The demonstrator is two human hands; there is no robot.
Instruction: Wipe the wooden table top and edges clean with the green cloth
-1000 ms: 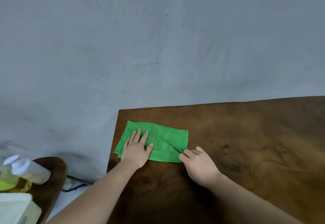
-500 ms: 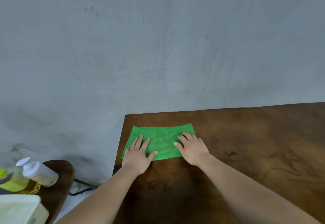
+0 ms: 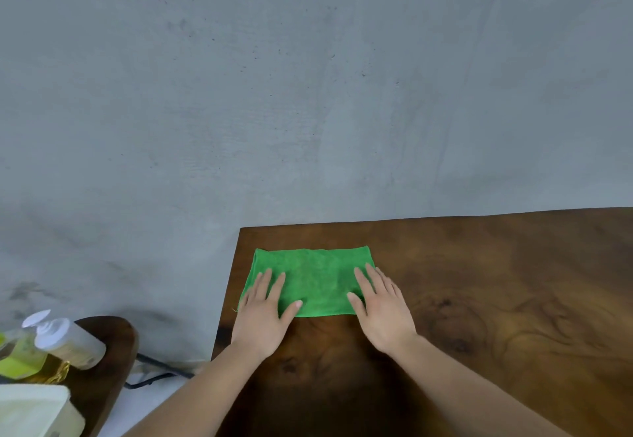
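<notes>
The green cloth [image 3: 313, 279] lies folded into a flat rectangle on the far left corner of the dark wooden table [image 3: 496, 299]. My left hand [image 3: 265, 313] rests flat on the cloth's near left part, fingers spread. My right hand [image 3: 382, 306] lies flat on its right end, fingers extended, partly over the bare wood. Neither hand grips the cloth; both press down on it. The table's left edge runs just beside my left hand.
A grey concrete wall [image 3: 308, 94] rises behind the table. At lower left a small dark wooden stand [image 3: 106, 361] carries plastic bottles [image 3: 65, 340] and a white box [image 3: 30, 412]. A black cable [image 3: 154, 368] lies on the floor between stand and table.
The right hand moved from the cloth's near right corner onto its right end, and the cloth went from creased to a smooth flat rectangle. The left hand stayed in place.
</notes>
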